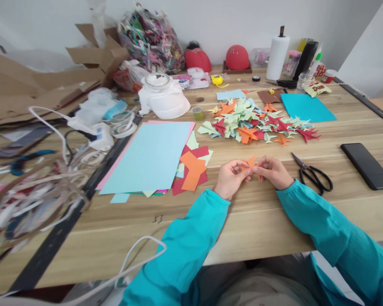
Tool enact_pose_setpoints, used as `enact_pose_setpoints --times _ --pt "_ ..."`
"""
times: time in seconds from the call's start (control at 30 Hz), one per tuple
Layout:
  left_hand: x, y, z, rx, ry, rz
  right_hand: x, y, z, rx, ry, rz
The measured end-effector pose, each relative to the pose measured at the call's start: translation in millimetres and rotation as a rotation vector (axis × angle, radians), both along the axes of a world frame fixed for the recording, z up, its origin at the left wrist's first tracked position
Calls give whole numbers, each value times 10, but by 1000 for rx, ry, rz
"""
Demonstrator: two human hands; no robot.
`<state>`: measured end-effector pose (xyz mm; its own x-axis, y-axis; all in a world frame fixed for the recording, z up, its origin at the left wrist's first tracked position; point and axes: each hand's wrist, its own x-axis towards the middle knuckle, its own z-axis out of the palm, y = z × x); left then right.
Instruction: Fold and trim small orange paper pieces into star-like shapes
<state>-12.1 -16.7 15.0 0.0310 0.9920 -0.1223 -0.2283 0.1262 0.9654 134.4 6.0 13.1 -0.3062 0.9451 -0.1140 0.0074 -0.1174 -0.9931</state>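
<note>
Between my two hands is a small folded orange paper piece (251, 162) with pointed ends, held just above the wooden table. My left hand (231, 176) pinches it from the left, thumb and fingers together. From the right, my right hand (272, 171) pinches its other side, and the fingertips of both hands meet, hiding part of the folds. Behind them lies a heap of folded paper shapes (242, 117) in pale green, red, orange and blue. Cut orange paper pieces (194, 172) rest on red and green ones to the left of my hands.
Black scissors (312, 173) and a phone (368, 165) lie at the right. A stack of coloured sheets (150, 155) is at the left, beside tangled cords and strips (51, 182). A teal sheet (308, 107), a white bottle (277, 57) and a cardboard box (44, 87) stand farther back.
</note>
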Motion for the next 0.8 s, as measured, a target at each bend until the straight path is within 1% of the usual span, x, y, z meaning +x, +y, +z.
enact_pose_setpoints --times 0.13,0.27,0.47,0.63,0.8 --pt "-3 -4 5 26 10 -30 12 -23 18 26 -76 115" --pt "-7 -9 -17 20 7 -79 33 -25 24 21 -19 202" --pt "-7 -3 -46 -8 -126 -126 44 -16 -25 -62 70 200" --pt "4 -12 -6 -50 -220 -142 31 -13 -53 -134 186 198" --pt "-2 -14 23 -64 -258 -164 15 -33 -33 -191 267 185"
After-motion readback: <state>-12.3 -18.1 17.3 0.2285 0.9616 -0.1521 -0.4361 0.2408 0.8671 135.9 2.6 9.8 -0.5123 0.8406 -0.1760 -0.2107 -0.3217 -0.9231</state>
